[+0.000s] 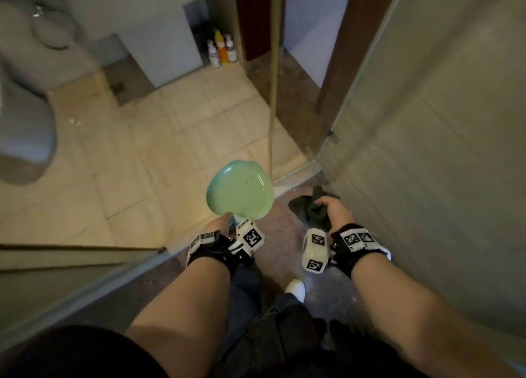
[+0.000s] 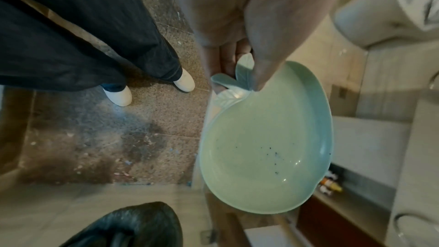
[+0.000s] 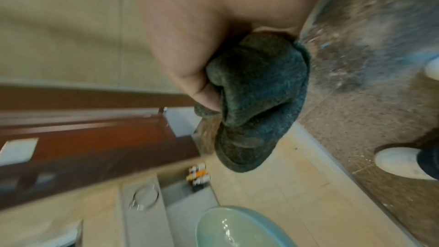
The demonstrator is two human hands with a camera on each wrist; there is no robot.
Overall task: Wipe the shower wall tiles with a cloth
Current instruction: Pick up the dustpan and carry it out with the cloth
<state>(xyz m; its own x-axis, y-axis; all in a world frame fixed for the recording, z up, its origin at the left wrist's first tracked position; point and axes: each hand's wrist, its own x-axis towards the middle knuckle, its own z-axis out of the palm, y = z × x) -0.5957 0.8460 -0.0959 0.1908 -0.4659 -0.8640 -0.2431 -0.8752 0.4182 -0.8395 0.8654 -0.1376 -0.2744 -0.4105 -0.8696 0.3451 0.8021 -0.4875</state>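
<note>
Clenching a bunched dark cloth point(image 1: 311, 211), the right hand point(image 1: 336, 211) hangs low beside the tiled shower wall point(image 1: 441, 150) — not touching it. The left hand point(image 1: 219, 224) pinches a green dish point(image 1: 240, 191) by its leaf-shaped handle — above the speckled floor point(image 1: 280, 244).

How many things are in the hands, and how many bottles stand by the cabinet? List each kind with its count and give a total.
Green dish, in the left hand: 1
Dark cloth, in the right hand: 1
Bottles on the floor: 3
Total: 5
</note>
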